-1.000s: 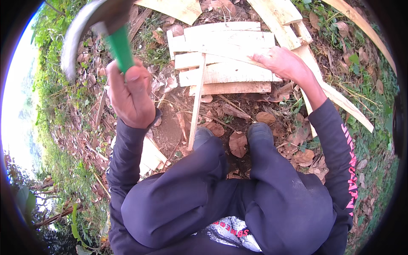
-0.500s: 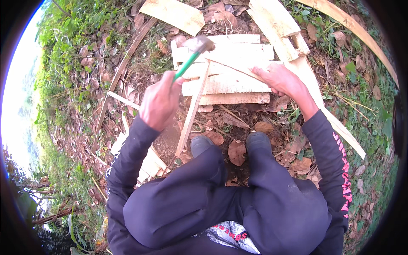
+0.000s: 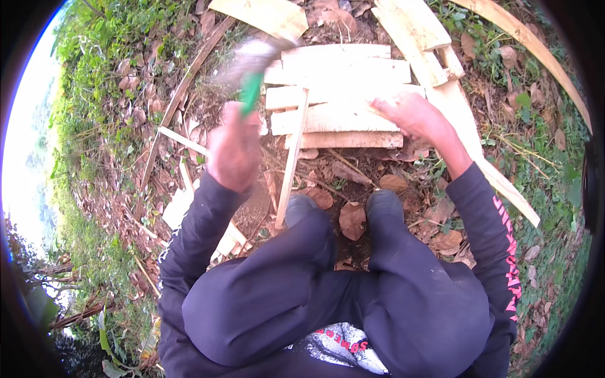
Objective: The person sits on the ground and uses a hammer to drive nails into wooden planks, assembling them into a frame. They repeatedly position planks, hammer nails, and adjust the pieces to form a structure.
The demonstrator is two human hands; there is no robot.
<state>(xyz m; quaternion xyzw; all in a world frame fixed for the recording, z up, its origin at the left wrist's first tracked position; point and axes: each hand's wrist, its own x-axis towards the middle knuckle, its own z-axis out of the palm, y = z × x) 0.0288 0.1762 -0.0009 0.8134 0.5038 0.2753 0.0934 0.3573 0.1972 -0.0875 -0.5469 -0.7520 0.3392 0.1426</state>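
In the head view, your left hand [image 3: 234, 148] is closed in a fist around the green handle of a hammer [image 3: 251, 94]. The hammer is raised, its head blurred just beyond the upper left corner of the pale wooden slats [image 3: 337, 118]. Those slats lie side by side on the leafy ground, in front of your shoes [image 3: 384, 205]. Your right hand [image 3: 419, 116] is over their right side, fingers curled and partly closed, thumb and forefinger pointing inward at the wood. Glare washes out the slats there, so you cannot tell whether those fingers pinch anything thin. A narrow stick [image 3: 293, 157] crosses the left part of the slats and slants down to near your left shoe. To the right of your right hand lies a long pale board [image 3: 459, 120].
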